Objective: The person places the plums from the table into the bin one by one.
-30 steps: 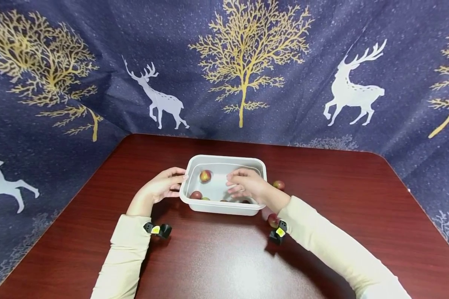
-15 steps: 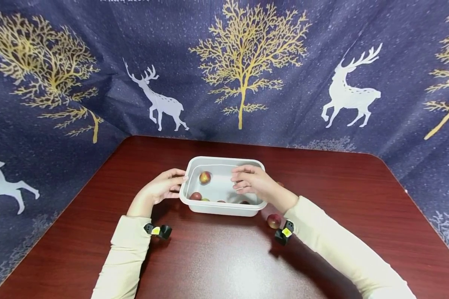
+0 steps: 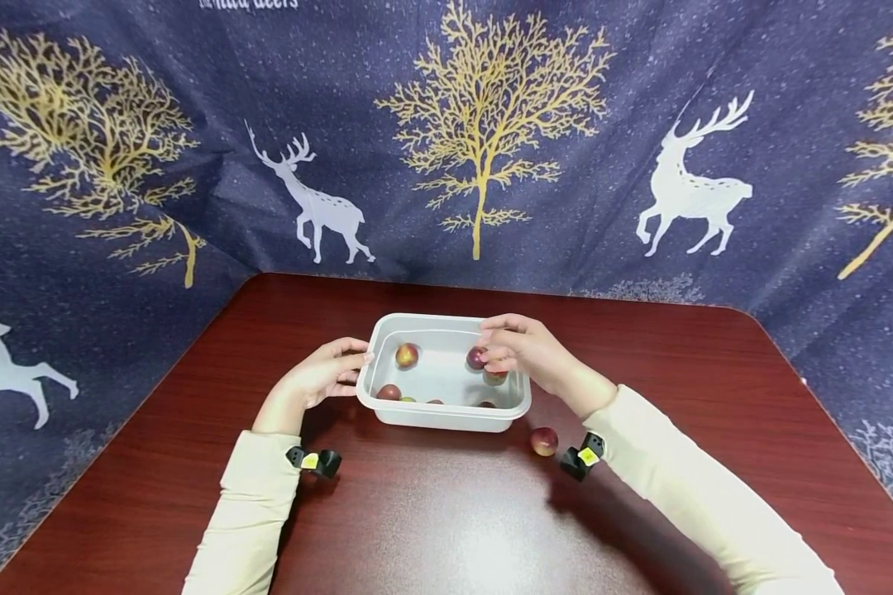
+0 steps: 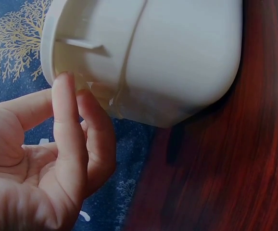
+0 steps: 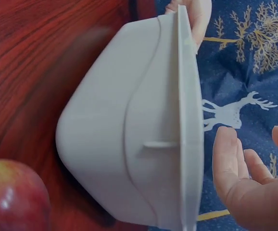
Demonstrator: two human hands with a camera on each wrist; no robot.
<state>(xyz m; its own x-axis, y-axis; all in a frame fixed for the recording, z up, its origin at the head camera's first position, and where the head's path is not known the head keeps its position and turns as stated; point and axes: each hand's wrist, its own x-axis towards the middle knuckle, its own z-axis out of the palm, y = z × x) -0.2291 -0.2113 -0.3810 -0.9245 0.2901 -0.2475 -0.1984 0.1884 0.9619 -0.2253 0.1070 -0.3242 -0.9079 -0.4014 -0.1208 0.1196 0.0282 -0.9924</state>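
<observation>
A white rectangular plastic tub (image 3: 442, 420) stands at the middle of the table with several small red-and-yellow fruits inside, one of them a fruit (image 3: 407, 355) near the back left. My left hand (image 3: 323, 373) holds the tub's left rim; in the left wrist view its fingertips (image 4: 64, 89) reach up under that rim. Over the right end hovers my right hand (image 3: 527, 349), fingers loosely bent and holding nothing. Just below its fingers a dark red fruit (image 3: 475, 357) and a greenish-red fruit (image 3: 495, 378) show, partly covered.
One red fruit (image 3: 544, 440) lies on the table outside the tub's front right corner. The dark red-brown table (image 3: 387, 512) ends at the back against a blue cloth (image 3: 417, 207) printed with deer and trees.
My right hand has moved right, from inside the tub to its right rim, uncovering fruits there. A fruit on the table behind the right wrist is now hidden. The left hand stays put.
</observation>
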